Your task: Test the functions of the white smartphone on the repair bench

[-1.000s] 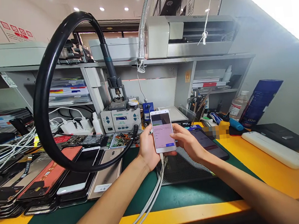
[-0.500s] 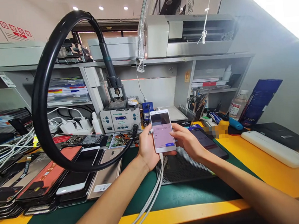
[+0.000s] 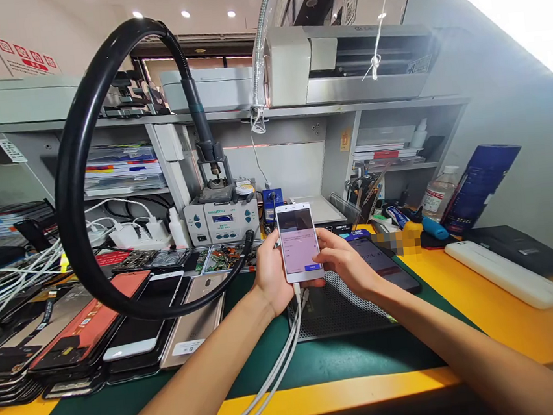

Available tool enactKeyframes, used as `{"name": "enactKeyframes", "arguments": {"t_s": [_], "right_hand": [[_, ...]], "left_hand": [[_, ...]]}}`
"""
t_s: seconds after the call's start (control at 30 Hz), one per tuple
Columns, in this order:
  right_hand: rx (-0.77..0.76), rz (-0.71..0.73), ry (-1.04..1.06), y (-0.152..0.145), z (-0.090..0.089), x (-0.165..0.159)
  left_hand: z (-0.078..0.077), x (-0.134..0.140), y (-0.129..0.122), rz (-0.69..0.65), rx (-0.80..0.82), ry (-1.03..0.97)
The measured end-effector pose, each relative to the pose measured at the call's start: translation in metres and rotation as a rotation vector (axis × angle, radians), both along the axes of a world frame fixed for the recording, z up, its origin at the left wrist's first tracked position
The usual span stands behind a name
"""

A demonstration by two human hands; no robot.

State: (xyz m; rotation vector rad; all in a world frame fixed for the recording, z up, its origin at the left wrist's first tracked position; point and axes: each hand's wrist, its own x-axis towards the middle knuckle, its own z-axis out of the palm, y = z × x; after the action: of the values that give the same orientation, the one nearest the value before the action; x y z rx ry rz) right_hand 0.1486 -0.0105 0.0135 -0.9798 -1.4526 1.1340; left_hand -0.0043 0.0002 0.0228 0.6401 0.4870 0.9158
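White phone [image 3: 299, 242] held upright above black mesh pad [image 3: 340, 309], screen lit. Left hand [image 3: 270, 274] wrapped round left edge. Right hand [image 3: 343, 260] at right edge, thumb on screen. White cable [image 3: 277, 374] plugged into bottom.

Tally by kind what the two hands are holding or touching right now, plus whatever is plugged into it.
White smartphone, held by left hand, right hand at its edge: 1
White cables hanging from the phone's bottom, as far as I can separate them: 3
Total: 4
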Motion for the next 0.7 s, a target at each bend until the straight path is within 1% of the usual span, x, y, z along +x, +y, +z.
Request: {"name": "enactKeyframes", "arguments": {"t_s": [0.1,0.33,0.53,0.7], "right_hand": [[0.024,0.034,-0.006,0.000,-0.001,-0.001],[0.069,0.062,-0.125,0.000,-0.010,0.001],[0.125,0.030,-0.180,0.002,-0.017,-0.001],[0.116,0.030,-0.149,0.002,-0.018,0.000]], "left_hand": [[-0.001,0.000,0.000,-0.001,0.008,-0.005],[-0.005,0.001,0.002,0.016,0.014,0.012],[-0.002,0.005,0.000,0.078,-0.025,-0.006],[-0.003,0.003,0.001,0.036,-0.027,0.015]]}}
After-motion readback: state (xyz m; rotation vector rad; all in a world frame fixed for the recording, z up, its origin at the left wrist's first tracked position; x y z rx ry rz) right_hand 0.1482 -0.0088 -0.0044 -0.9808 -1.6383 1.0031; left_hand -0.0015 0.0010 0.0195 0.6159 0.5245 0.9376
